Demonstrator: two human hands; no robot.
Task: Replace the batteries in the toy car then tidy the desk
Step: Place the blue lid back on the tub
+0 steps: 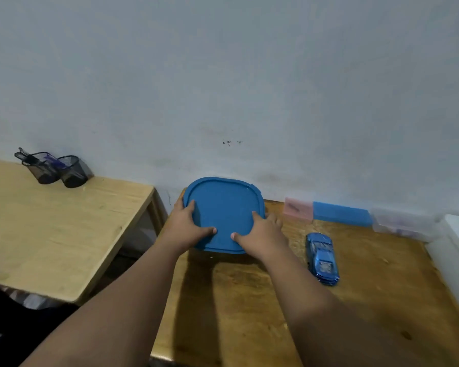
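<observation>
one toy car (322, 258) sits on the desk (249, 300), wheels down, just to the right of the right hand (260, 237) and not touching it. no hand is on the car. both hands are on a blue box (224, 214) that sits between them, near the wall. the left hand (186, 226) grips the left side, and the right hand grips the right side. both thumbs lie flat on the lid, maybe to press it shut or to hold the box steady. i think this is the tidy part, or a hunt for batteries; i cannot tell which. past the right hand, by the wall, lie a pink case (298, 208), a blue case (341, 213) and a clear case (403, 223). far to the left of the left hand, two black pen cups (55, 169) stand on another table (51, 234).
</observation>
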